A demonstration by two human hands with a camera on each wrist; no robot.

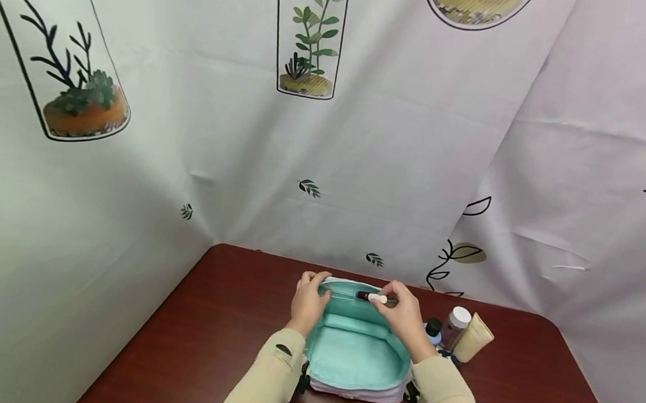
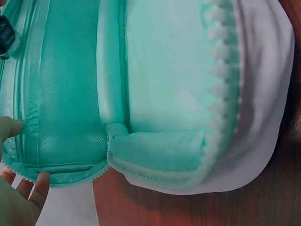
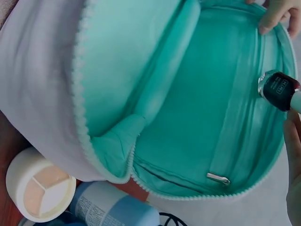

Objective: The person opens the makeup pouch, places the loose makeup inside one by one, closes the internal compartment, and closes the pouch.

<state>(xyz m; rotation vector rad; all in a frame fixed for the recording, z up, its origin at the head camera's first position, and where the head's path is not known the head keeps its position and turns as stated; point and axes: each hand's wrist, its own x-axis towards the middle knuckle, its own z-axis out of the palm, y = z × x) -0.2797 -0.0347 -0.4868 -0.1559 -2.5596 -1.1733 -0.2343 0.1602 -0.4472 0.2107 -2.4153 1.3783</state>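
A toiletry bag [image 1: 356,359], pale lilac outside and mint green inside, lies unzipped on the table with its lid raised toward the back. My left hand [image 1: 308,305] grips the lid's left rim; in the left wrist view the thumb [image 2: 10,127] is on the inside and fingers are beneath the zipper edge. My right hand [image 1: 404,315] pinches the white cap of a small dark nail polish bottle [image 3: 278,90]. The bottle is held sideways at the lid's inner zipped mesh pocket [image 2: 70,94]. A metal zipper pull [image 3: 218,178] sits at that pocket's right end.
Right of the bag stand a blue bottle [image 3: 110,207] with a black cap, a white-capped container [image 1: 454,329] and a cream tube [image 1: 474,338]. A round, three-section cosmetic pot [image 3: 46,190] lies close to the bag. Printed fabric [image 1: 247,157] hangs behind the brown table [image 1: 215,338].
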